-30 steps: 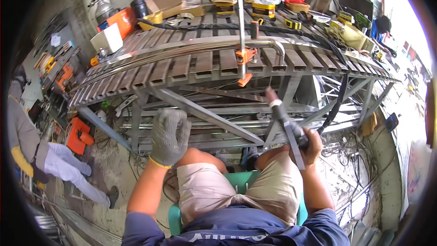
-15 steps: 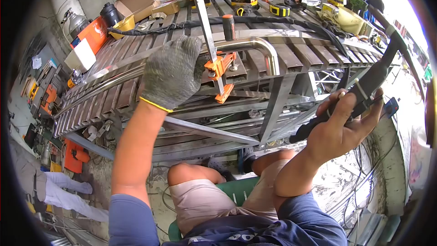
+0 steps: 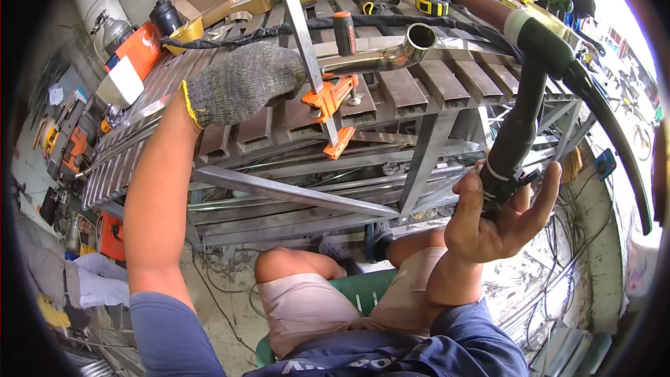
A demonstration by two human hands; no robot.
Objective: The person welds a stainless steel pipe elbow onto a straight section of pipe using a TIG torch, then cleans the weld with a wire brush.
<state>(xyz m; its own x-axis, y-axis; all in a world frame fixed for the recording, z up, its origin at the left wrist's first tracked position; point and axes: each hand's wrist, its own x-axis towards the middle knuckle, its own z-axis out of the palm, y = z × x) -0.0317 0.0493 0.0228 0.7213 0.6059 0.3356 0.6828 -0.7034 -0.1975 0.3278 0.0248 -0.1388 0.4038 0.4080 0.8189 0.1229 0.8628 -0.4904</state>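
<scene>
My left hand (image 3: 244, 84), in a grey knit glove with a yellow cuff, is closed around a shiny bent metal pipe (image 3: 373, 61) on the slatted bench; the glove hides the part it grips. The pipe's open end faces up toward me. Just right of the glove stands an orange bar clamp (image 3: 328, 101) with a long steel bar. My bare right hand (image 3: 499, 223) holds a black TIG welding torch (image 3: 518, 115) by its lower handle, between thumb and fingers, with some fingers extended. The torch head is raised at the bench's right side.
An orange-handled tool (image 3: 344, 33) stands behind the pipe, near a black cable sleeve (image 3: 272, 31). A yellow tape measure (image 3: 432, 5) and several tubs are farther back. Metal lengths lie under the slatted metal bench (image 3: 443, 91). Another person's legs (image 3: 101, 279) show at left.
The pipe has turned, its bent end swinging from pointing down to facing up toward me. My left hand has rolled with it. The torch has risen upright and turned in my right hand.
</scene>
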